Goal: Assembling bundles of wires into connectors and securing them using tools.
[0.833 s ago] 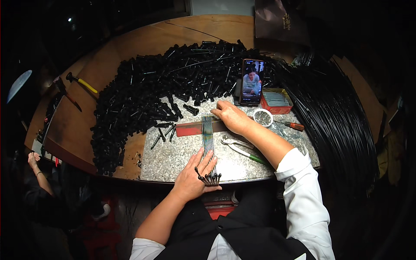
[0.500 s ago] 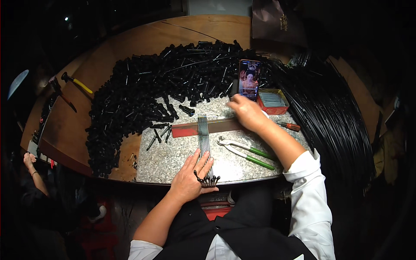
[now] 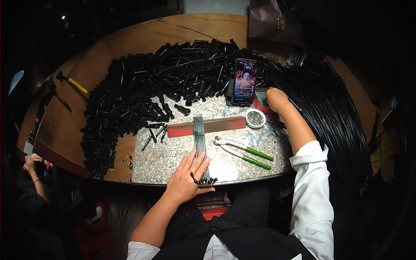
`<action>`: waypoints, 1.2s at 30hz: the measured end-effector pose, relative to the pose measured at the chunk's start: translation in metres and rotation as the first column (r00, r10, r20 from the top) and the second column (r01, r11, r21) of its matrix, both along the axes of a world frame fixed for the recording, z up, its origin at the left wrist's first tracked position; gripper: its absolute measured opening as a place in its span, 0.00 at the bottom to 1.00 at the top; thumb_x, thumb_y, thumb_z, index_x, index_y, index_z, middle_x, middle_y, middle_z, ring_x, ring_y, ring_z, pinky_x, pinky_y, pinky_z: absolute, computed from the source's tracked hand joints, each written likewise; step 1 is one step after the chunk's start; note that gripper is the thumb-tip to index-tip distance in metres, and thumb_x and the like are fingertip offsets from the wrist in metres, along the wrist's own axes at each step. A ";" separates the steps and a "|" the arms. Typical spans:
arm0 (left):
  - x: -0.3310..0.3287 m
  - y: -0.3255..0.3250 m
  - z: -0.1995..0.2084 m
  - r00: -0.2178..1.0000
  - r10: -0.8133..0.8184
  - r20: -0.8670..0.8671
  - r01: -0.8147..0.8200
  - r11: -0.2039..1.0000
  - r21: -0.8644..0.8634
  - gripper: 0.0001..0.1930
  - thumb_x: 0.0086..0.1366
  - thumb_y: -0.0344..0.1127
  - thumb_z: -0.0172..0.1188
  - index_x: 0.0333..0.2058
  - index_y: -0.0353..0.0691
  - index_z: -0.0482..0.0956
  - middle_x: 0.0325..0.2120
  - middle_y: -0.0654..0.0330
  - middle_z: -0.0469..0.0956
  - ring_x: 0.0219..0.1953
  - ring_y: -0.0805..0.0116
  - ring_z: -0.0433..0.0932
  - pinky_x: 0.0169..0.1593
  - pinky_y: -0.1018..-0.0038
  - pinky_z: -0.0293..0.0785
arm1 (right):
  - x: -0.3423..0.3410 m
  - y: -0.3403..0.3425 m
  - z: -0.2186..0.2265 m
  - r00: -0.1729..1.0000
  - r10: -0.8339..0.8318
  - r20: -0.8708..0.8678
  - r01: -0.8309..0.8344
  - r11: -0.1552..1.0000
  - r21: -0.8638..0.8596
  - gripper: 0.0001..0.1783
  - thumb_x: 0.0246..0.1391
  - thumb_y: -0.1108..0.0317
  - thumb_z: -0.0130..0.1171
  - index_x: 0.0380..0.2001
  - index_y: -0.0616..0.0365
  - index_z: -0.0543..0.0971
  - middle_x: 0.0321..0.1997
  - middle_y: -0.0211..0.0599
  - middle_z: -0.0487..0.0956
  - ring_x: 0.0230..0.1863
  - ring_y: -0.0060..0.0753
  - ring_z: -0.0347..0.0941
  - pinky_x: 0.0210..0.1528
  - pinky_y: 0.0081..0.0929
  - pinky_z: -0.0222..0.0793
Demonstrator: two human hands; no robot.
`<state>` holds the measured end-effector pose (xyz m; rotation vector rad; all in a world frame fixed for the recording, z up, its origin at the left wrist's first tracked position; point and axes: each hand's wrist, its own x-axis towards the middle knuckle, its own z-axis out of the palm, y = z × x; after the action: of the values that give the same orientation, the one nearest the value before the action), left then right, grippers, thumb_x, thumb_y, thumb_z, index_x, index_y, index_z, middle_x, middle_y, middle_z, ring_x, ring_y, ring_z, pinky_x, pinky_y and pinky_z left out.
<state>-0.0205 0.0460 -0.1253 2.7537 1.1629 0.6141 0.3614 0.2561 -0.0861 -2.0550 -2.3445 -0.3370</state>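
My left hand (image 3: pixel 187 178) lies flat on the near end of a row of thin metal rods (image 3: pixel 199 141) with small black tips at the table's front edge. The rods run away from me over a red bar (image 3: pixel 207 126) on the speckled metal sheet (image 3: pixel 173 156). My right hand (image 3: pixel 276 99) reaches far right, fingers curled at the edge of a big bundle of long black rods (image 3: pixel 329 108); what it grips is hidden. A small round white dish (image 3: pixel 255 118) of tiny parts stands just left of that forearm.
A large heap of black cylindrical pieces (image 3: pixel 143 91) covers the back left of the wooden table (image 3: pixel 78 125). A phone (image 3: pixel 244 82) stands propped with its screen lit. Green-handled pliers (image 3: pixel 245 152) lie on the sheet. A yellow-handled hammer (image 3: pixel 71 81) is far left. Another person's hand (image 3: pixel 30 162) shows lower left.
My right hand has moved from the middle of the sheet, near the dish, up and to the right to the black rod bundle. My left hand stays on the rods.
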 end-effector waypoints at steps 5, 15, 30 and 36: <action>0.000 0.000 -0.001 1.000 0.001 0.007 -0.001 1.000 0.009 0.43 0.42 0.58 0.69 0.53 0.35 0.69 0.57 0.49 0.64 0.61 0.44 0.60 0.59 0.51 0.61 | -0.001 -0.009 0.004 0.994 0.101 0.045 -0.104 0.993 0.049 0.09 0.51 0.71 0.49 0.31 0.61 0.79 0.41 0.47 0.75 0.43 0.51 0.73 0.43 0.40 0.70; -0.001 0.000 -0.002 1.000 -0.009 0.000 0.009 1.000 0.016 0.43 0.42 0.59 0.69 0.52 0.35 0.70 0.57 0.49 0.64 0.60 0.41 0.59 0.60 0.48 0.58 | 0.007 -0.029 0.004 0.969 0.246 -0.024 -0.234 0.946 0.226 0.07 0.51 0.74 0.47 0.34 0.60 0.72 0.39 0.43 0.71 0.43 0.47 0.72 0.42 0.39 0.71; 0.003 -0.013 0.089 0.518 -0.021 0.855 0.645 0.666 -0.375 0.43 0.43 0.49 0.72 0.54 0.28 0.68 0.47 0.46 0.76 0.51 0.59 0.74 0.58 0.66 0.66 | -0.088 -0.158 0.069 0.606 0.655 -0.451 -0.437 0.748 0.500 0.08 0.49 0.82 0.50 0.34 0.64 0.70 0.33 0.43 0.73 0.29 0.34 0.73 0.29 0.27 0.69; 0.014 -0.024 0.115 0.495 -0.107 0.862 0.488 0.855 -0.174 0.11 0.57 0.22 0.60 0.40 0.31 0.78 0.31 0.51 0.82 0.36 0.65 0.82 0.41 0.75 0.78 | -0.138 -0.231 0.096 0.384 0.783 -0.489 -0.628 0.610 0.484 0.15 0.41 0.87 0.55 0.36 0.65 0.73 0.25 0.41 0.74 0.22 0.36 0.72 0.23 0.26 0.66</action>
<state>-0.0068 0.0225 -0.0103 1.7954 0.4478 1.2640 0.2234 0.0248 0.0101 -0.6573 -2.2527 0.1587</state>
